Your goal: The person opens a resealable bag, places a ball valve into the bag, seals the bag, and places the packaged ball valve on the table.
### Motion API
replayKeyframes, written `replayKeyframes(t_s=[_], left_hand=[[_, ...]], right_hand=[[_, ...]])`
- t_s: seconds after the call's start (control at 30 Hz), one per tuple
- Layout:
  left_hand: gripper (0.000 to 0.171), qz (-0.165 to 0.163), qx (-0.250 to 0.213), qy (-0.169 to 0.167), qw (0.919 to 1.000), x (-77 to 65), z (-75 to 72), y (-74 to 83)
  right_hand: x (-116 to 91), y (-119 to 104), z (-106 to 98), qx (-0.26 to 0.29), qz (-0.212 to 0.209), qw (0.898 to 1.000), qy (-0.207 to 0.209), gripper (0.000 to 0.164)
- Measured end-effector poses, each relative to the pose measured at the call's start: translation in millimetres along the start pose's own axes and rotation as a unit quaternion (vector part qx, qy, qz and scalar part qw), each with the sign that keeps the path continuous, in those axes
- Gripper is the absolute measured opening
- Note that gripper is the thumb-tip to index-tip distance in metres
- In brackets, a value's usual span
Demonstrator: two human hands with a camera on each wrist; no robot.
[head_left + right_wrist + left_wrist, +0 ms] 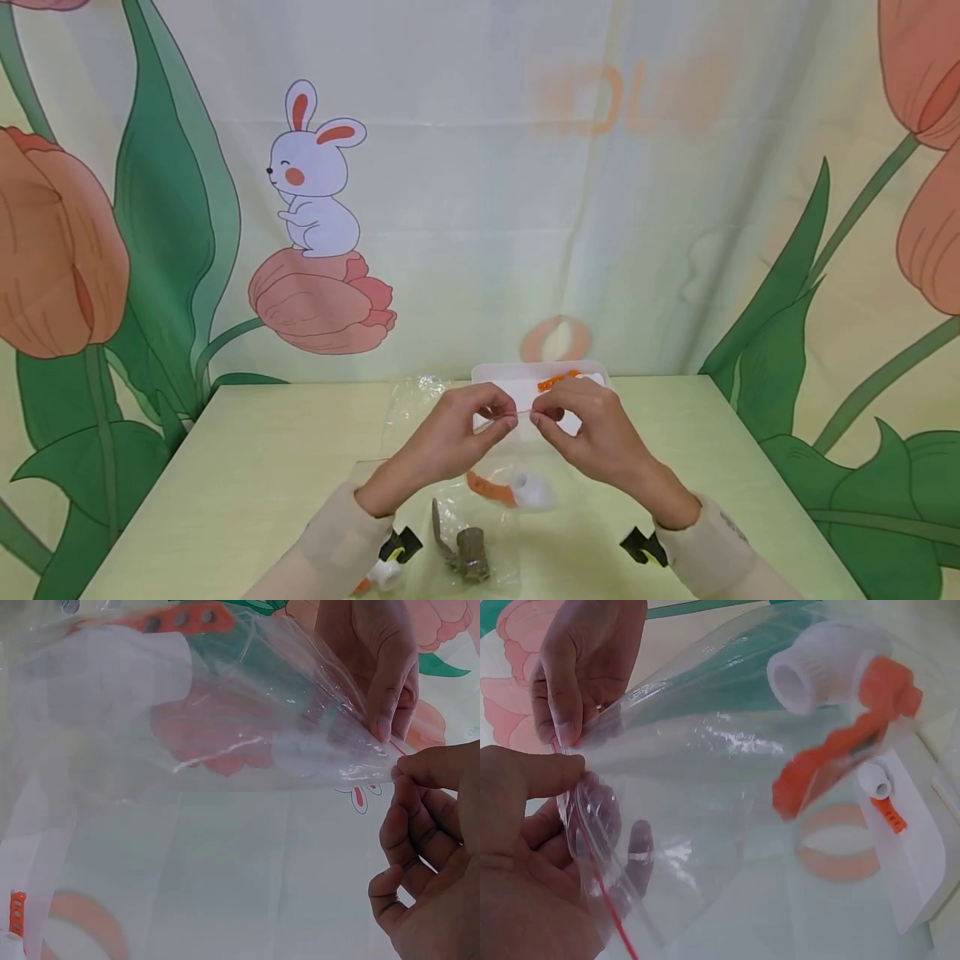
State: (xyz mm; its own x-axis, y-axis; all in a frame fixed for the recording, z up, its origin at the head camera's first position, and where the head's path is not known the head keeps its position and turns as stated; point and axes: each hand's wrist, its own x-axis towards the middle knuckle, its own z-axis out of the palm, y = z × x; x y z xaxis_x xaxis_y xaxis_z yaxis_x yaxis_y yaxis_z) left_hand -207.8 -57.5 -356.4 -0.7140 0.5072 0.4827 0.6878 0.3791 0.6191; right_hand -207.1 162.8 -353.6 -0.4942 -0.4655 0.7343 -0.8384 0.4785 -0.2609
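Observation:
Both hands pinch the top edge of a clear zip bag (697, 825) with a red seal line, their fingertips close together. My left hand (468, 429) holds one part of the edge between thumb and fingers. Beside it, my right hand (596, 429) pinches the edge with thumb and forefinger. Inside the bag lies a white plastic valve (802, 679) with an orange lever handle (817, 769). The bag hangs below the hands in the head view, where the valve shows under them.
A white tray (491, 372) stands at the table's back edge, holding an orange and white part (555, 382). Nearer lies a grey-brown valve (472, 552) in clear plastic. Another white and orange piece (386, 575) is by the left sleeve. Clear plastic (412, 408) lies left of the tray.

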Motion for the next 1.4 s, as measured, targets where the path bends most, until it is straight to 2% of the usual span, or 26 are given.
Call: replayKeyframes(t_s=[0.17, 0.47, 0.73, 1.4], left_hand=[[0.005, 0.011, 0.017, 0.005, 0.9998, -1.6, 0.6, 0.0], [0.006, -0.002, 0.006, -0.002, 1.0000, -4.0, -2.1, -1.4], [0.005, 0.018, 0.006, 0.014, 0.9997, -2.0, -0.2, -5.5], [0.004, -0.012, -0.008, 0.007, 0.9999, -0.2, 3.2, -8.0]], right_hand=[[0.2, -0.7, 1.4, 0.001, 0.003, 1.000, 0.000, 0.009], [-0.9, 0.4, 1.5, 0.001, 0.011, 1.000, 0.012, 0.011], [-1.8, 3.0, 3.0, 0.001, 0.015, 1.000, 0.015, 0.009], [-5.7, 7.9, 3.7, 0.006, 0.033, 0.999, 0.009, 0.010]])
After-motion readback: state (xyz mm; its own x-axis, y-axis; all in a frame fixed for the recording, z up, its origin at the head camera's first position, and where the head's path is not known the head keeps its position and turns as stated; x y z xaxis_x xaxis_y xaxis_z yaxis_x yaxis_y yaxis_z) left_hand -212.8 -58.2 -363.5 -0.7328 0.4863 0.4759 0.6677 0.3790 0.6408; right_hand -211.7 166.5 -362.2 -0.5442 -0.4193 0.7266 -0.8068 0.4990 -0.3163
